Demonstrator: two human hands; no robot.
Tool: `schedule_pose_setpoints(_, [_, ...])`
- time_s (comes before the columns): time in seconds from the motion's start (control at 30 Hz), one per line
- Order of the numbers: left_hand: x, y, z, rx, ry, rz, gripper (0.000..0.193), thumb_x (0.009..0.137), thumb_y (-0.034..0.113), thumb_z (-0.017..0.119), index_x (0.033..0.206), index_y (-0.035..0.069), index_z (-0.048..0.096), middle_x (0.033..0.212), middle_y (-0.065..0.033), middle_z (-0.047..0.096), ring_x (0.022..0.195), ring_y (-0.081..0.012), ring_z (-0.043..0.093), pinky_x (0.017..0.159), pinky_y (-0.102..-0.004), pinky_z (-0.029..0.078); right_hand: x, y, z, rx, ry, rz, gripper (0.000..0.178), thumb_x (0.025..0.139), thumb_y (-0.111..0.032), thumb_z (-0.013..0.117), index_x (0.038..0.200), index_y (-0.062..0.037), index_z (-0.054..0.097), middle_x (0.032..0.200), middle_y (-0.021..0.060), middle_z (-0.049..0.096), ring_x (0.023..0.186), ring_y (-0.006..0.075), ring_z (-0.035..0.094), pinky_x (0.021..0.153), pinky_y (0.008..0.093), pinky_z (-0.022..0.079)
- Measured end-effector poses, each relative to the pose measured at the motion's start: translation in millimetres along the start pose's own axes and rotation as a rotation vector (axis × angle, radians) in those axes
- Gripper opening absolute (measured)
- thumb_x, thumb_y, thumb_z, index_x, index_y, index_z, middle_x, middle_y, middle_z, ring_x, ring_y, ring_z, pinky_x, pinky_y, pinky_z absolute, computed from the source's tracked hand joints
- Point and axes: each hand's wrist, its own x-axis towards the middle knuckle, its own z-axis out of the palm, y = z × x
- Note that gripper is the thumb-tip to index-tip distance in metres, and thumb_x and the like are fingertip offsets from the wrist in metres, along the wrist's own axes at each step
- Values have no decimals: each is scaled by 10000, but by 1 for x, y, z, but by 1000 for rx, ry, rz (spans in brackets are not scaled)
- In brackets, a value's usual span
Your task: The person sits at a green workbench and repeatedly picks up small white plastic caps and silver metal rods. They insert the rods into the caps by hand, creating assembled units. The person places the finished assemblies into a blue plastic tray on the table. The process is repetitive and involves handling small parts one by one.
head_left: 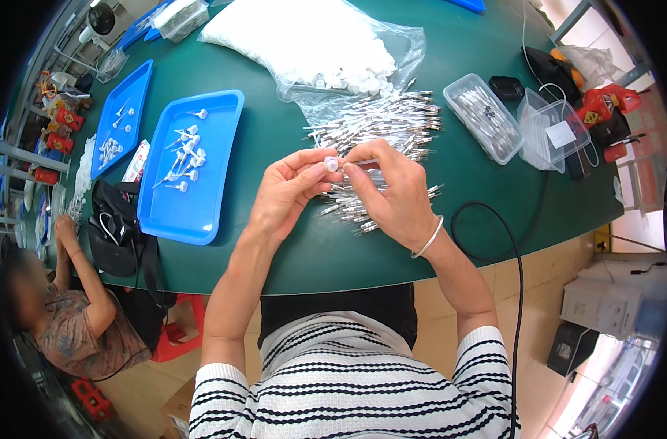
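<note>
My left hand (284,192) pinches a small white plastic cap (331,164) between thumb and fingertips. Meeting it from the right, my right hand (398,192) grips a thin rod (366,162), whose end is close against the cap; whether it sits inside I cannot tell. Beneath and beyond both hands spreads a loose pile of slender white-and-metal rods (403,117). Behind that pile lies a clear plastic bag (410,44), opened toward me and full of white caps (348,77). A blue tray (181,233) on the left holds several caps with rods attached (190,162).
Farther left is another blue tray (147,77) with similar pieces. A black bag (114,230) rests at the table's left edge, near a seated co-worker (92,322). To the right stand a clear box of rods (487,121) and clear containers (553,132). A black cable (520,293) hangs over the front edge.
</note>
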Motion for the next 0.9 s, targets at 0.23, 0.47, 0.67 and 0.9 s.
schedule_pose_setpoints(0.23, [1, -1, -2, -67, -7, -59, 280, 900, 56, 616, 1157, -53, 601, 974, -128, 682, 873, -167, 688, 738, -211, 577, 1, -1, -1, -25, 1, -2, 97, 835, -48, 629, 887, -26, 550, 807, 108, 619, 719, 252, 666, 611, 345, 508])
schedule_pose_setpoints(0.47, [1, 0, -1, -74, -2, -58, 277, 897, 56, 620, 1151, -55, 603, 977, -130, 680, 867, -175, 691, 732, -209, 583, 0, -1, 0, -36, 6, 7, 100, 837, -53, 633, 884, -25, 549, 794, 112, 622, 711, 253, 666, 605, 346, 509])
schedule_pose_setpoints(0.67, [1, -1, -1, -79, 1, -58, 279, 898, 58, 621, 1154, -51, 602, 986, -131, 679, 875, -175, 689, 738, -209, 581, 0, -1, -1, -34, 5, 15, 98, 835, -48, 633, 884, -25, 551, 792, 111, 622, 704, 251, 667, 603, 341, 511])
schedule_pose_setpoints(0.9, [1, 0, -1, -91, -13, -77, 278, 899, 61, 621, 1150, -57, 601, 993, -131, 679, 875, -168, 689, 743, -212, 580, 1, 0, -1, -10, 1, -2, 93, 833, -41, 628, 884, -26, 552, 792, 108, 624, 714, 256, 665, 615, 340, 514])
